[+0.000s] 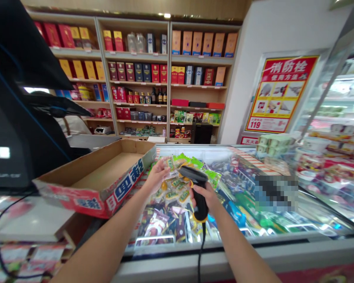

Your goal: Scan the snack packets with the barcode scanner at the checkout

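Observation:
My right hand (205, 194) is wrapped round the handle of a black barcode scanner (194, 175) with yellow trim. Its head points left, toward my left hand (158, 175). Between the fingers of that hand is a small clear snack packet (168, 163) with a green and white label. Just below and behind both hands, a pile of similar packets (177, 190), with round yellowish contents, rests on the glass top of a chest freezer (153, 249). Bright green packaging (194, 160) shows at the back of the pile. The scanner's cable (201, 251) hangs down toward me.
An open cardboard tray (97, 186) stands left of the packets, beside a black checkout terminal (23, 118). Colourful frozen packages show through the freezer glass. Egg cartons (274, 142) and tubs (312, 157) stand at the right. Shelves (168, 84) of boxes and bottles line the back.

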`<state>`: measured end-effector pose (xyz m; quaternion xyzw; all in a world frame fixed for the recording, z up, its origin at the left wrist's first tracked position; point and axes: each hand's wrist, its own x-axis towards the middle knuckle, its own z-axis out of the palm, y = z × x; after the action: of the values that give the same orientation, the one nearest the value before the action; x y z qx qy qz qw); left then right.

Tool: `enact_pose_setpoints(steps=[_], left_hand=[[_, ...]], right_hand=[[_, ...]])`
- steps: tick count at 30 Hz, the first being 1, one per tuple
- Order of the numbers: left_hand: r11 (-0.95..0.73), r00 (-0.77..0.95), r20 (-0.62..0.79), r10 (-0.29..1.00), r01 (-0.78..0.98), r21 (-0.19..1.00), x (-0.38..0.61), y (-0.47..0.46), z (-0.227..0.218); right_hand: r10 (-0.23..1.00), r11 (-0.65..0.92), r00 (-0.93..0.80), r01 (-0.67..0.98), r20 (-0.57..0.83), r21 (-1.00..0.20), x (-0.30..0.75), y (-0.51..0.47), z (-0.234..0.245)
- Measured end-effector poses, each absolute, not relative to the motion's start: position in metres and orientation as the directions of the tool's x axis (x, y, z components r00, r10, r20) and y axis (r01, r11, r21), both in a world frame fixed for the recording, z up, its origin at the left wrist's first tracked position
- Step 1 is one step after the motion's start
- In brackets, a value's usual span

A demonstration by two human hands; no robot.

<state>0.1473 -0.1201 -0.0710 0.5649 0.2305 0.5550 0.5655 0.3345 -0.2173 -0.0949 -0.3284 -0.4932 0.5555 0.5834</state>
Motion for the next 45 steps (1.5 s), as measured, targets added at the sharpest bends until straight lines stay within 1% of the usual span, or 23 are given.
enact_pose_setpoints(steps=[4, 7, 15, 21, 27, 32, 35, 39, 42, 45], left_hand=[[-0.272, 0.172, 0.368, 0.914, -0.413, 0.869, 0.135, -0.114, -0.079], [-0.317, 0.11, 0.389, 0.915, -0.4, 0.86, 0.129, -0.11, -0.081], [-0.351, 0.133, 0.404, 0.905, -0.302, 0.886, 0.136, -0.118, -0.082], [-0.43, 0.114, 0.46, 0.88, -0.216, 0.877, 0.136, -0.117, -0.082], [-0.424, 0.119, 0.454, 0.883, -0.215, 0.88, 0.135, -0.115, -0.084], [-0.426, 0.122, 0.458, 0.88, -0.221, 0.877, 0.135, -0.115, -0.085], [-0.41, 0.14, 0.445, 0.885, -0.222, 0.885, 0.135, -0.115, -0.086], [-0.379, 0.141, 0.41, 0.901, -0.206, 0.902, 0.135, -0.114, -0.089], [-0.398, 0.102, 0.42, 0.902, -0.178, 0.9, 0.136, -0.113, -0.094], [-0.406, 0.09, 0.421, 0.903, -0.147, 0.902, 0.138, -0.11, -0.095]], right_hand=[[0.96, 0.179, -0.189, -0.151, 0.206, -0.972, 0.333, -0.219, -0.093], [0.953, 0.202, -0.217, -0.075, 0.214, -0.977, 0.332, -0.22, -0.092], [0.939, 0.229, -0.259, -0.017, 0.225, -0.973, 0.33, -0.221, -0.092], [0.94, 0.23, -0.262, 0.01, 0.22, -0.973, 0.33, -0.222, -0.09], [0.937, 0.248, -0.257, 0.015, 0.236, -0.969, 0.331, -0.222, -0.09], [0.943, 0.233, -0.249, 0.023, 0.22, -0.972, 0.33, -0.223, -0.091], [0.945, 0.231, -0.238, 0.009, 0.222, -0.973, 0.33, -0.223, -0.091], [0.959, 0.223, -0.167, -0.053, 0.229, -0.973, 0.33, -0.222, -0.092], [0.965, 0.241, -0.054, -0.199, 0.257, -0.95, 0.332, -0.22, -0.092], [0.954, 0.3, 0.134, -0.382, 0.268, -0.874, 0.336, -0.217, -0.092]])
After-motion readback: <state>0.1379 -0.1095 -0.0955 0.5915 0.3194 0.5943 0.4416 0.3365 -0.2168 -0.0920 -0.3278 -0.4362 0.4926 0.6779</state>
